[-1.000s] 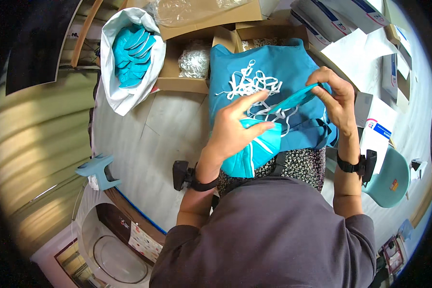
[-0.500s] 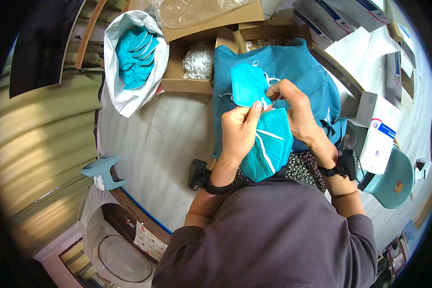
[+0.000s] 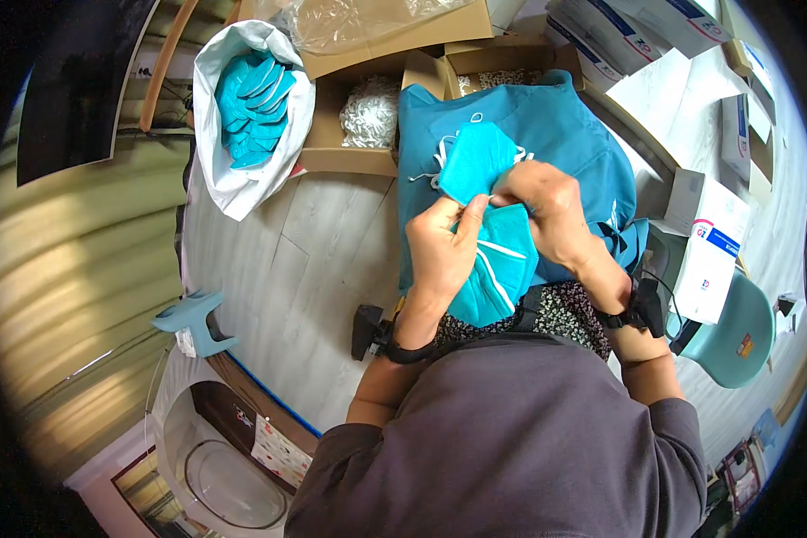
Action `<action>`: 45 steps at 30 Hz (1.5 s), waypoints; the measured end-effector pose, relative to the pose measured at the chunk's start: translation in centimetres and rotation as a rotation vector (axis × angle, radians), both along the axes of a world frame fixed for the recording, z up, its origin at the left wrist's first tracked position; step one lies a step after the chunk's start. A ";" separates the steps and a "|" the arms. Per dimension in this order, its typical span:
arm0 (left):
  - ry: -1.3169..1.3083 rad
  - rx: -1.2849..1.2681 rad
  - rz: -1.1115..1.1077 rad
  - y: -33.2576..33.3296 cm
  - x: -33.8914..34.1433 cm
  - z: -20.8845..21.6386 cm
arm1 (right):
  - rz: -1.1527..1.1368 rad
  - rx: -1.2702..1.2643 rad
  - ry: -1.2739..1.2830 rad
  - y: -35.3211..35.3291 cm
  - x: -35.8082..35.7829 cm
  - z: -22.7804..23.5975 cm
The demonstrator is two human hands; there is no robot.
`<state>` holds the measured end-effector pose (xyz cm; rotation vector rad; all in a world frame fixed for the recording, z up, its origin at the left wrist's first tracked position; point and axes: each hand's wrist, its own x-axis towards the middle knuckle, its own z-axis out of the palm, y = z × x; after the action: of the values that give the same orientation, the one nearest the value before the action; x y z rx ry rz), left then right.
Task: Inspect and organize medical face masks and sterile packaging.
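A turquoise folded face mask (image 3: pixel 477 161) lies over a blue cloth (image 3: pixel 592 148) on my lap, its white ear loops sticking out at the sides. Below it, a second turquoise face mask (image 3: pixel 491 285) with a white strip across it hangs under my hands. My left hand (image 3: pixel 441 247) is closed, thumb and fingers pinching the upper mask's lower edge. Closed at that same edge is my right hand (image 3: pixel 551 213), its fingertips meeting the left thumb; its curled fingers partly hide what lies between them.
At the left stands a white sack (image 3: pixel 208 117) full of turquoise masks. Open cardboard boxes (image 3: pixel 350 161) hold bundled white pieces (image 3: pixel 370 112). White cartons (image 3: pixel 713 251) and a green stool (image 3: pixel 735 336) are on the right. A blue-grey plastic stool (image 3: pixel 195 323) sits at the left.
My right hand has turned, and its fingers have come down to the upper mask's lower edge beside the left thumb. The upper mask has tilted; the lower one has shifted slightly left and up.
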<state>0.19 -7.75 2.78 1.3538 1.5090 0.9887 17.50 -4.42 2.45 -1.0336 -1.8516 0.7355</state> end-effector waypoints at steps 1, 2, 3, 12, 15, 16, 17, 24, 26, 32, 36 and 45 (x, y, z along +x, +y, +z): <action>0.035 0.011 -0.005 -0.3 0.0 0.3 | -0.064 -0.027 -0.015 0.4 0.1 -0.5; 0.071 0.021 -0.011 -0.7 0.0 0.9 | -0.127 -0.053 -0.030 1.1 0.4 -1.4; 0.104 0.033 -0.016 -0.9 0.1 1.4 | -0.190 -0.078 -0.047 1.5 0.5 -1.7; 0.050 0.182 0.103 -1.6 -1.2 2.2 | -0.327 -0.146 -0.266 4.3 5.3 -3.2; 0.026 0.138 0.184 -1.7 -2.6 1.9 | -0.187 0.059 -0.298 3.4 1.4 -1.5; -0.009 0.147 0.198 -1.4 -2.2 2.3 | -0.164 -0.106 -0.170 2.3 0.8 -1.5; -0.043 0.157 0.214 -1.2 -1.9 2.6 | -0.138 -0.389 0.207 1.3 -0.2 -1.1; -0.110 0.086 0.041 -0.4 -0.9 1.2 | 0.058 -0.841 0.719 -0.9 -2.3 -2.7; -0.160 0.121 0.117 -0.3 -0.4 1.1 | 0.037 -0.818 0.698 -0.8 -2.5 -2.2; -0.233 0.043 0.171 -0.9 -0.4 0.0 | 0.099 -0.648 0.268 -0.7 -1.1 -0.8; -0.148 -0.032 0.102 -1.3 -0.7 0.4 | -0.085 -0.230 0.128 -0.6 -1.4 0.1; -0.271 -0.043 0.039 -2.1 -0.4 1.0 | -0.321 -0.256 0.164 1.8 -0.4 -3.2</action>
<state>-0.18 -9.82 3.73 1.1133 1.3479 1.1095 17.09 -2.65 -0.74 -1.3532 -1.4327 0.8477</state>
